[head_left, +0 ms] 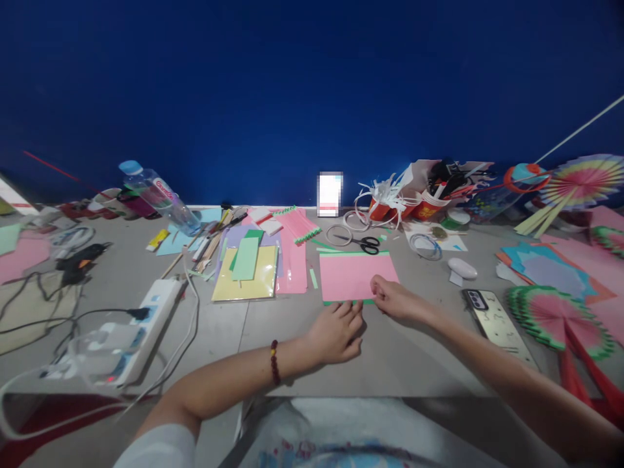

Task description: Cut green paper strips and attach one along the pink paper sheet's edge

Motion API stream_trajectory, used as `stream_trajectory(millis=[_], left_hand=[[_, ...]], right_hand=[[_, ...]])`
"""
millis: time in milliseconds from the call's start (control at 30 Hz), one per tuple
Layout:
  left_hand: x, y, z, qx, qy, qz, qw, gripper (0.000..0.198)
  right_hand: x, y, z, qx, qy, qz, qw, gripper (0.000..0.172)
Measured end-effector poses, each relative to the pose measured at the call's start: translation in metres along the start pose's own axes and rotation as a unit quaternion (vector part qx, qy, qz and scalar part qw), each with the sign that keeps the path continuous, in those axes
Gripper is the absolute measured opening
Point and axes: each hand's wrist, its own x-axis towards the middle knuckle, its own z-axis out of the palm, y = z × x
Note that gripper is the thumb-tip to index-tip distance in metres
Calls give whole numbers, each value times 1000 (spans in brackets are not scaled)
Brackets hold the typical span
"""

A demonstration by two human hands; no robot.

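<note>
A pink sheet of paper point(355, 270) with green strips along its far and near edges lies flat on the grey table. My left hand point(338, 331) rests palm down at the near edge, its fingers stretched out over the green strip. At the sheet's near right corner is my right hand point(387, 298), its fingers curled in against the paper; whatever they may hold is hidden. Black-handled scissors point(369, 245) lie just beyond the sheet. A small light green paper strip point(313, 278) lies to its left.
To the left are a yellow paper pack point(244, 286), a power strip point(151, 325) with cables, and a tilted plastic bottle point(163, 195). On the right lie a phone point(497, 322), a white mouse point(462, 268) and watermelon-coloured paper fans point(560, 318). Cups point(431, 207) stand by the blue wall.
</note>
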Motion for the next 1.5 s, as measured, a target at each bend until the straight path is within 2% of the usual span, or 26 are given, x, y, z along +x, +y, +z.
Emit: stream_trajectory(millis=[400,567,700,800,867,967,1033,1100,1233,1367,1500], left_hand=[[0,0,-1,3,-6,-5,1000,52],[0,0,1,6,-4,-3,1000,52],[-1,0,1,5,-1,-3,1000,52],[-1,0,0,-1,-5,-7,1000,52],[-1,0,-1,-5,-9,-8,1000,52],[-1,1,0,-15,-11,-9,1000,53],[0,1,0,-26,-6,-10,1000,52],[0,1,1,-32,1,-14,999,49],[0,2,0,-32,6,-20,999,46],[-3,5,2,-25,15,-23,999,51],[-9,10,7,2,26,-58,998,49]], right_hand=[[-6,-14,-1,-56,17,9,998,17],[-8,-16,-2,-111,25,44,993,13],[-18,-16,-9,-149,53,76,984,12],[-34,-18,-8,-154,118,86,977,12],[-47,-23,2,-166,197,75,963,19],[-58,-30,30,-196,301,-49,932,20],[-59,-33,52,-217,313,-120,917,27],[-57,-32,71,-241,322,-151,903,33],[-55,-23,88,-270,341,-133,891,34],[-60,-12,86,-274,357,-109,886,31],[-61,-7,87,-276,357,-110,886,34]])
